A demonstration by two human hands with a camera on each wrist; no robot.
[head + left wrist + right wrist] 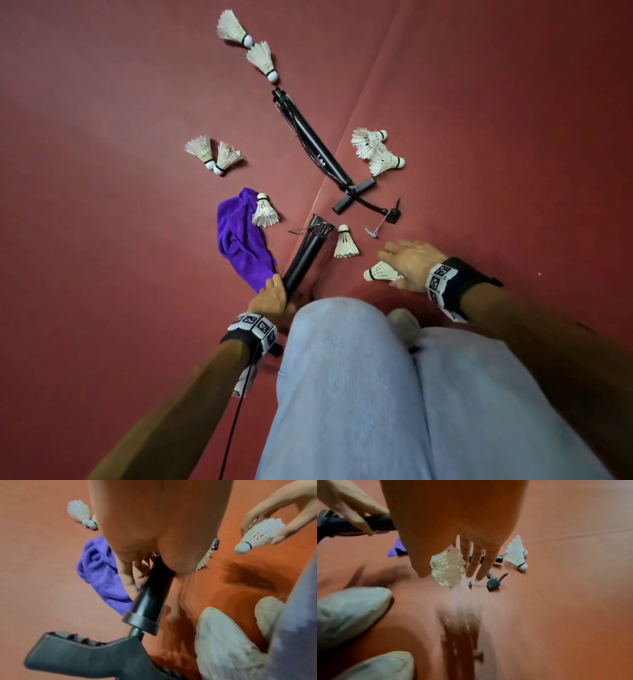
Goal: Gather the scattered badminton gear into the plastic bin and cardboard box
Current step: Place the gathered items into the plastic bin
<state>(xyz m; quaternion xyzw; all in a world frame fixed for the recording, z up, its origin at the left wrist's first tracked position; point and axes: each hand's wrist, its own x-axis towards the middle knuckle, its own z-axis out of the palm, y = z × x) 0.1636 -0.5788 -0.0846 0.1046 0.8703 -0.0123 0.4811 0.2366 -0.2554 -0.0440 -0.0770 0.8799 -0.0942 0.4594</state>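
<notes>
My left hand (274, 294) grips the barrel of a black air pump (305, 260) and holds it tilted above the red floor mat. In the left wrist view the pump (150, 601) ends in a T-handle (82, 655) close to the camera. My right hand (407, 260) is down at a white feather shuttlecock (378, 272), whose skirt (257, 535) sits pinched between thumb and fingers. The right wrist view shows this shuttlecock (448, 566) between the thumb and the nearly straight fingers. Neither the bin nor the box is in view.
A second black pump (318, 147) with hose and nozzle (394, 214) lies ahead. A purple towel (239, 240) lies at the left. Several shuttlecocks are scattered, one nearby (346, 241), one on the towel (263, 210). My knees (342, 377) and a white shoe (404, 322) are below.
</notes>
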